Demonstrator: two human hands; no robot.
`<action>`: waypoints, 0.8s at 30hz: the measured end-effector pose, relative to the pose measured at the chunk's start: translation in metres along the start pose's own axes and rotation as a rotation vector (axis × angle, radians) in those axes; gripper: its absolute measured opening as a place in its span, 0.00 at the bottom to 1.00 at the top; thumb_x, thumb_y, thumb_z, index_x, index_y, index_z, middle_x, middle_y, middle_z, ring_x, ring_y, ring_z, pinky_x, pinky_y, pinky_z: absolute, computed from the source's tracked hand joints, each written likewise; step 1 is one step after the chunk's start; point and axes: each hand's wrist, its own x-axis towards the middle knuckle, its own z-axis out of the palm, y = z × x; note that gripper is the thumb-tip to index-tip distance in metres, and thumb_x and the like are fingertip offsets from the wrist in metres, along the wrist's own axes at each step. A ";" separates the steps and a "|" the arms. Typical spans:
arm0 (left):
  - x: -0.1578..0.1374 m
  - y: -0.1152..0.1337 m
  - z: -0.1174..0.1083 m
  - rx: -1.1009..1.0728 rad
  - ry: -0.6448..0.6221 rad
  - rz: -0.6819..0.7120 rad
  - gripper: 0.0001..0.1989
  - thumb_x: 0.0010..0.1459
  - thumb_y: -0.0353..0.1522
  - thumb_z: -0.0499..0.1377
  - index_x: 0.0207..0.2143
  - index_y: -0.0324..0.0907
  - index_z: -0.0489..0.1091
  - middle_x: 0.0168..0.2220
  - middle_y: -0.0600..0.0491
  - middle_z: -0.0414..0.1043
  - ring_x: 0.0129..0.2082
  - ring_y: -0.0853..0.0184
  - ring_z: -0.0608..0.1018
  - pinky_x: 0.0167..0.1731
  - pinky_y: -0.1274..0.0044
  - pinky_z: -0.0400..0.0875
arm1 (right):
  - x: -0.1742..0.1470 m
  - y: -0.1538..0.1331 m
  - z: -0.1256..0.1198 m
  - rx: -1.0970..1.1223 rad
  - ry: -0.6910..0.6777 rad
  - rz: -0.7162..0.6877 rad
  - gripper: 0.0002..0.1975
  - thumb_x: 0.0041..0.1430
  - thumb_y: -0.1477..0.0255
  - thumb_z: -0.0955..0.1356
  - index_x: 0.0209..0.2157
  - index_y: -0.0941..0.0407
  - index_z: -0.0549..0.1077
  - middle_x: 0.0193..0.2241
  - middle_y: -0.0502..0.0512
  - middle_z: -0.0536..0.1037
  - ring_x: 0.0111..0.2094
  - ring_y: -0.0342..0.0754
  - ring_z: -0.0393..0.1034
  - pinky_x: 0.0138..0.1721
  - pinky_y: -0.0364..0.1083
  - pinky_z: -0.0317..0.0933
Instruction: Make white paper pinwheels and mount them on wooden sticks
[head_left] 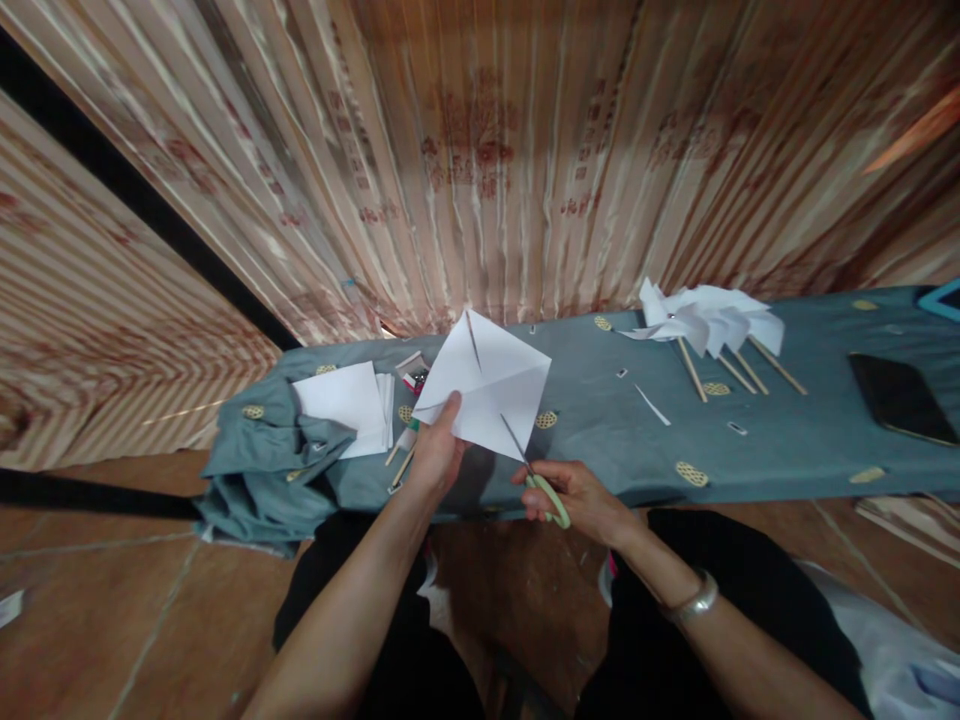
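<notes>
My left hand (441, 447) grips a white square of paper (495, 372) by its left side, thumb on top. Creases cross the sheet, and a slit runs inward from its far corner. In my right hand (577, 498) is a pair of scissors (553, 499) with light green handles. Their blades lie at the paper's near corner and point toward its middle. Several white paper pinwheels (709, 318) on wooden sticks lie together to the right. Left of my left hand rests a stack of white paper (346, 405).
A grey-green cloth (600, 455) with yellow motifs covers the narrow table. Wooden sticks (403, 467) and a small box (412, 371) lie near my left hand. A thin paper strip (652, 404) and a dark phone (902, 396) lie to the right. A patterned curtain (480, 160) hangs behind.
</notes>
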 end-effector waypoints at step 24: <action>-0.005 -0.006 0.000 0.050 -0.040 -0.030 0.18 0.61 0.25 0.58 0.54 0.37 0.69 0.45 0.46 0.78 0.42 0.64 0.80 0.43 0.74 0.76 | 0.001 -0.003 0.001 0.033 0.062 0.005 0.28 0.35 0.50 0.78 0.31 0.58 0.75 0.17 0.46 0.74 0.19 0.39 0.65 0.22 0.40 0.58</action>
